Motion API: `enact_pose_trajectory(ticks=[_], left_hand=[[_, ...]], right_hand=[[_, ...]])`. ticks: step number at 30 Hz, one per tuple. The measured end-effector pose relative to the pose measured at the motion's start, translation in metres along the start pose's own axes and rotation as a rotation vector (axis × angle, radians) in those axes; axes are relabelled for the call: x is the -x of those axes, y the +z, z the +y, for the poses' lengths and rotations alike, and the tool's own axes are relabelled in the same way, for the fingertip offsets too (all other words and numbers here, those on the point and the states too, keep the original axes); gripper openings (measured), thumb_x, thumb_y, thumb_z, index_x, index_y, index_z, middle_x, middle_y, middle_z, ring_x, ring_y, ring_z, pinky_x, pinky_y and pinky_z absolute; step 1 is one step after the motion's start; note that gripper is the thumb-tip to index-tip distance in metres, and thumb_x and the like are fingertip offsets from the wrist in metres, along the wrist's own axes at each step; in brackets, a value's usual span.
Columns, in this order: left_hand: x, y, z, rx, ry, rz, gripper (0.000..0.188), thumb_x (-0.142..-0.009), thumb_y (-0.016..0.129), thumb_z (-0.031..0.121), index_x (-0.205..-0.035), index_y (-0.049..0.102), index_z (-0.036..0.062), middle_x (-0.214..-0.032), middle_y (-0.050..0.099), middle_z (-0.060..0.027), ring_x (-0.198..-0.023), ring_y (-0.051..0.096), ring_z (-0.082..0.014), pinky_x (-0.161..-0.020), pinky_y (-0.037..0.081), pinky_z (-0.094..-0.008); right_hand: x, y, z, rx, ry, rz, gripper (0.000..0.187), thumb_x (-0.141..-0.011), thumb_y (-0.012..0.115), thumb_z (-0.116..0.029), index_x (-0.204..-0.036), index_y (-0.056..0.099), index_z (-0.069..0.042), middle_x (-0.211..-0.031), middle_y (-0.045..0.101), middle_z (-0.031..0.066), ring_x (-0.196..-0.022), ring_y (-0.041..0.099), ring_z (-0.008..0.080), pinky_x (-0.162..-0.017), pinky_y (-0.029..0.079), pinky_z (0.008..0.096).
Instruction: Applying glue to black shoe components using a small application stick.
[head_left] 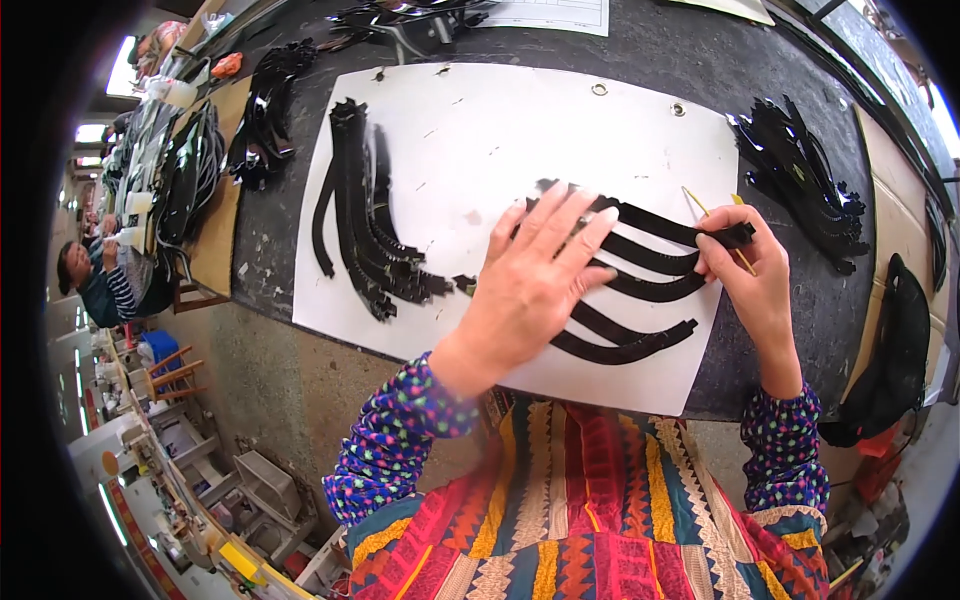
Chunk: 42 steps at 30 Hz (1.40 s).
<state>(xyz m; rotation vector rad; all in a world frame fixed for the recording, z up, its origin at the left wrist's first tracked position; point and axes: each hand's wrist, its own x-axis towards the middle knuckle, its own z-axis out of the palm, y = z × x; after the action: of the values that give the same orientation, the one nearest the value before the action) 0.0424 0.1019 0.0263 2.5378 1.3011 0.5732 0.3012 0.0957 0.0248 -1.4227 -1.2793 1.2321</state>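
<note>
Several curved black strips (650, 254) with notched ends lie fanned out on a white sheet (540, 120). My left hand (530, 290) lies over their left ends, fingers stretched out and somewhat blurred, hiding what is beneath. At the strips' right ends, my right hand (755, 265) pinches the tip of the uppermost strip (660, 221) between thumb and fingers. A thin yellow stick (697, 202) also passes through that hand, its point sticking out at the upper left. Another group of black strips (355, 210) rests on the sheet's left part.
Shiny black strips are heaped on the dark table (680, 60) at the right (805, 190) and left (270, 110). Metal eyelets (599, 90) line the sheet's far edge. A black cloth bundle (890, 350) hangs at the right edge. Another person (105, 275) sits at the far left.
</note>
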Motion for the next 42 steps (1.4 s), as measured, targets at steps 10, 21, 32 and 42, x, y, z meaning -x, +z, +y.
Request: enact_pose_trajectory(ticks=[10, 21, 32, 42], left_hand=[[-0.001, 0.001, -0.003, -0.089, -0.013, -0.191, 0.059, -0.094, 0.059, 0.046, -0.147, 0.053, 0.0208, -0.155, 0.045, -0.0083, -0.147, 0.036, -0.0290, -0.119, 0.022, -0.0492], [0.006, -0.009, -0.007, -0.229, -0.031, -0.123, 0.051, -0.093, 0.064, 0.038, -0.139, 0.061, 0.0169, -0.144, 0.052, -0.0035, -0.133, 0.047, -0.0233, -0.114, 0.024, -0.0498], [0.010, -0.007, -0.007, -0.320, -0.077, -0.070, 0.051, -0.092, 0.065, 0.040, -0.137, 0.063, 0.0157, -0.138, 0.056, 0.0013, -0.124, 0.049, -0.0187, -0.110, 0.026, -0.0504], [0.012, -0.008, -0.006, -0.286, -0.116, -0.062, 0.052, -0.092, 0.066, 0.038, -0.138, 0.062, 0.0142, -0.138, 0.056, 0.0014, -0.124, 0.049, -0.0187, -0.112, 0.026, -0.0499]], right_hand=[[0.030, -0.038, 0.005, 0.628, -0.141, 0.387, 0.020, -0.089, 0.073, -0.004, -0.106, 0.064, -0.001, -0.094, 0.064, 0.0057, -0.074, 0.057, 0.0134, -0.067, 0.048, 0.0269], [0.026, -0.038, 0.010, 0.582, -0.006, 0.320, 0.025, -0.085, 0.070, 0.009, -0.106, 0.061, 0.000, -0.095, 0.059, 0.0074, -0.082, 0.061, 0.0145, -0.075, 0.051, 0.0264], [0.033, -0.026, 0.009, 0.591, 0.035, 0.373, 0.019, -0.093, 0.066, 0.003, -0.109, 0.058, -0.001, -0.097, 0.059, 0.0062, -0.087, 0.056, 0.0146, -0.085, 0.047, 0.0270], [0.045, -0.038, 0.027, 0.523, -0.140, 0.624, 0.018, -0.100, 0.059, 0.001, -0.117, 0.055, 0.000, -0.109, 0.058, 0.0055, -0.093, 0.057, 0.0118, -0.087, 0.048, 0.0249]])
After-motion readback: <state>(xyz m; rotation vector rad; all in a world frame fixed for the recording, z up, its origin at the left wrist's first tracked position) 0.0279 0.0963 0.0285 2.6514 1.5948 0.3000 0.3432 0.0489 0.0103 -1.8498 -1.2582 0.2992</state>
